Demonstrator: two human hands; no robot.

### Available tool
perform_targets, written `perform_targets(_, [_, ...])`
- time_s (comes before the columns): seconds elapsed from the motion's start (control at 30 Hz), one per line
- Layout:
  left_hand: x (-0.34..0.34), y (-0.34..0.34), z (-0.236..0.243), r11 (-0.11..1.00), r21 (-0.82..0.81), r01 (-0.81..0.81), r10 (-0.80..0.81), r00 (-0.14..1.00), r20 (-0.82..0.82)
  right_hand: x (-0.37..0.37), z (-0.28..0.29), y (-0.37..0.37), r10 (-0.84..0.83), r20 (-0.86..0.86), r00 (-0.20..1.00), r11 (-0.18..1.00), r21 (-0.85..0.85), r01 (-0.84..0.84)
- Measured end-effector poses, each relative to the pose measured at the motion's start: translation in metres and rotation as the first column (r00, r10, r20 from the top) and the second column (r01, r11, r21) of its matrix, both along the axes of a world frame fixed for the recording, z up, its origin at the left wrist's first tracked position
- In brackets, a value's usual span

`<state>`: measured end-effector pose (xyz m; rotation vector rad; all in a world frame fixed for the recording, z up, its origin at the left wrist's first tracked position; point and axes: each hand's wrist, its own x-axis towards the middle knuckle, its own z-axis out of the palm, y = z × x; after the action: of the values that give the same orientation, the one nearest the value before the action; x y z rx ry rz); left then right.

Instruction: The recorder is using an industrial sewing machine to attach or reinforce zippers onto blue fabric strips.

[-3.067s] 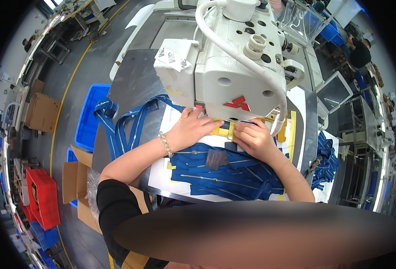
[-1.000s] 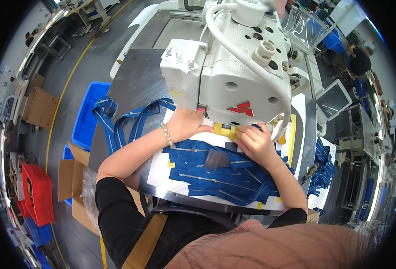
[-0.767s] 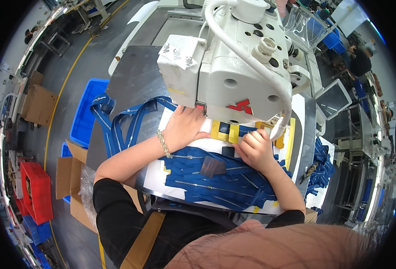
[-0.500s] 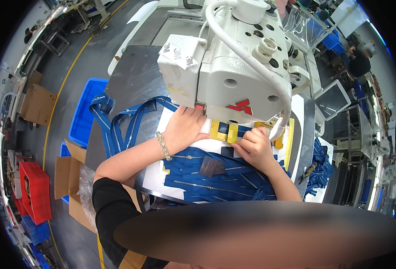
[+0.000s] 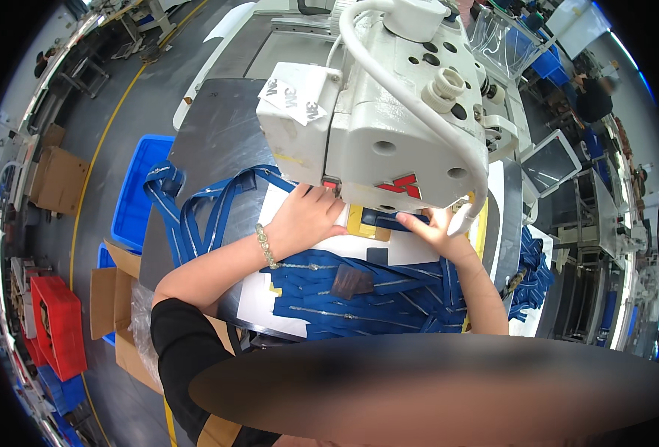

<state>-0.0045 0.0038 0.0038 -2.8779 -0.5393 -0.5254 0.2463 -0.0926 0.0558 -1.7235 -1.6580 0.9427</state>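
Under the head of a white sewing machine (image 5: 411, 156), my left hand (image 5: 305, 217) lies palm down on a white plate (image 5: 329, 242). Its fingers are stretched toward the needle area and its thumb points right, with a bead bracelet at the wrist. My right hand (image 5: 440, 231) is at a blue zipper strip (image 5: 384, 218) that lies over a yellow plate (image 5: 361, 222). The thumb presses on the strip while the other fingers are partly hidden below the machine head. A small dark square piece (image 5: 377, 255) lies just below. Nearer me are heaped blue zippers (image 5: 359, 302).
A long zipper band (image 5: 221, 205) loops over the metal table's left side, beside a blue bin (image 5: 144, 194). On the heap rests a brownish translucent square (image 5: 352, 281). An open cardboard box (image 5: 113, 298) stands lower left; more zippers (image 5: 531, 272) lie at the right.
My right hand has shifted up and slightly right, its thumb now extended along the zipper strip. The raised yellow clamp part beside it no longer shows. My left hand has barely moved.
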Motion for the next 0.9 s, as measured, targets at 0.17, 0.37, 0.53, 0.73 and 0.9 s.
perform_targets(0.17, [-0.001,0.002,-0.005,0.997,-0.030,0.064,-0.062,0.997,0.052,0.013,-0.018,0.001,-0.002,-0.211,0.977,0.990,0.137,0.032])
perform_targets(0.37, [-0.001,0.001,-0.006,0.997,-0.059,0.053,-0.051,0.998,0.042,0.009,0.001,-0.004,0.037,0.128,0.991,0.964,0.256,-0.069])
perform_targets(0.53, [-0.001,0.003,-0.007,0.995,-0.073,0.065,-0.061,0.996,0.058,0.014,0.015,-0.012,-0.008,0.213,0.977,0.998,0.064,-0.005])
perform_targets(0.73, [-0.002,0.002,-0.004,0.992,-0.086,0.088,-0.081,0.994,0.077,0.008,0.017,-0.019,0.179,0.546,0.819,0.933,0.171,-0.318])
perform_targets(0.9, [-0.001,0.000,0.000,0.987,-0.091,0.130,-0.120,0.987,0.103,-0.004,0.009,-0.017,0.159,0.522,0.838,0.918,0.233,-0.320])
